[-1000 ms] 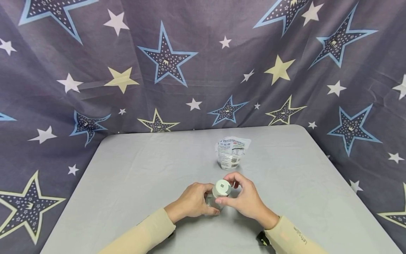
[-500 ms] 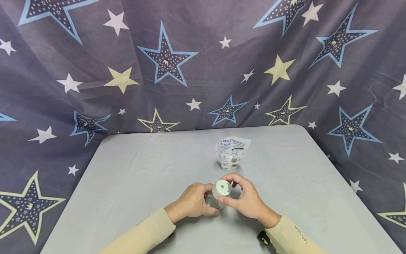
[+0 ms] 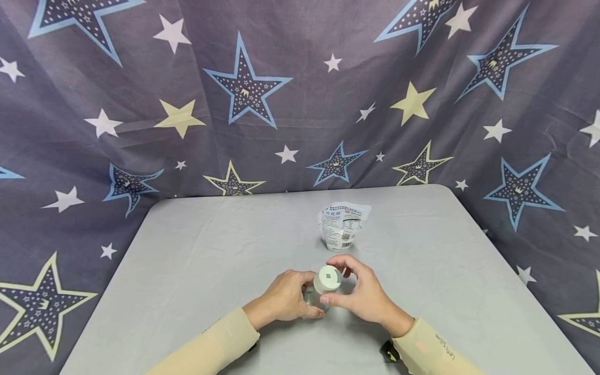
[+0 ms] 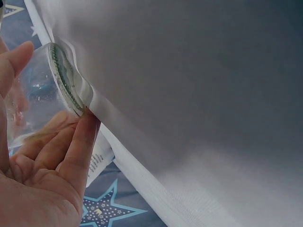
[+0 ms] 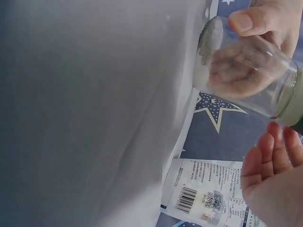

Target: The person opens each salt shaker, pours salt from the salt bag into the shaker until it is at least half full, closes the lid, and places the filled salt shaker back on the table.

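Note:
A clear glass jar [image 5: 241, 66] with a pale green lid [image 3: 328, 278] stands upright on the table near its front middle. My left hand [image 3: 287, 296] grips the glass body from the left, thumb in front and fingers around the far side. In the left wrist view the palm faces the jar [image 4: 38, 90], whose thick base is at the tabletop. My right hand [image 3: 364, 292] holds the lid from the right between thumb and curled fingers. Those fingers [image 5: 267, 156] show just beside the lid's edge in the right wrist view. The glass shows no visible contents.
Behind the jar, a white printed pouch [image 3: 344, 226] stands on the pale grey table [image 3: 225, 250]. A dark curtain [image 3: 300, 104] patterned with stars hangs behind the table and along both sides. Something small and black [image 3: 389, 351] shows under the right sleeve.
The fingers and thumb of my right hand have shifted slightly around the lid. My left hand, the jar and the pouch keep their places.

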Action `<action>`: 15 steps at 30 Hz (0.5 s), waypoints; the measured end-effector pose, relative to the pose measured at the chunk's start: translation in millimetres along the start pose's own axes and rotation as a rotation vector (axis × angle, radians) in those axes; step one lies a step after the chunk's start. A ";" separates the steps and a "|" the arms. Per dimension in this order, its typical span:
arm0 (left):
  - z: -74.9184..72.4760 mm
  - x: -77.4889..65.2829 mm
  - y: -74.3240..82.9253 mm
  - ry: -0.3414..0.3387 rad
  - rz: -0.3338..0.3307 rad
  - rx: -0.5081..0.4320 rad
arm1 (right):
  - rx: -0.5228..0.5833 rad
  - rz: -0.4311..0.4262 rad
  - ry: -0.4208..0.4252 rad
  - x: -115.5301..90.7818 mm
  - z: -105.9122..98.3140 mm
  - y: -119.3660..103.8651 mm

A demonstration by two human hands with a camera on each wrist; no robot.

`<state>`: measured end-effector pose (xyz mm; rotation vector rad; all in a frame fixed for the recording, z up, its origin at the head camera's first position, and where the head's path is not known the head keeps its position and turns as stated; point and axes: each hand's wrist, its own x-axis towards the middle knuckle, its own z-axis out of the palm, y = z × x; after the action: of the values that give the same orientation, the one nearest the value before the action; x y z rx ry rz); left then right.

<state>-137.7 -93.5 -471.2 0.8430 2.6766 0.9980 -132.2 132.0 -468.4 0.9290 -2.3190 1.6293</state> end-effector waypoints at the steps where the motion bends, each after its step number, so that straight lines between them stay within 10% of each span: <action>1: 0.0 -0.1 0.1 0.000 0.000 -0.003 | 0.000 0.005 0.011 -0.1 0.4 -0.1; 15: 0.4 0.1 0.2 -0.010 -0.015 -0.010 | 0.012 0.042 0.041 -0.6 1.1 -0.9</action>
<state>-137.6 -93.1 -471.3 0.8219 2.6635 1.0005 -131.0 131.0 -468.4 0.8469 -2.3196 1.6633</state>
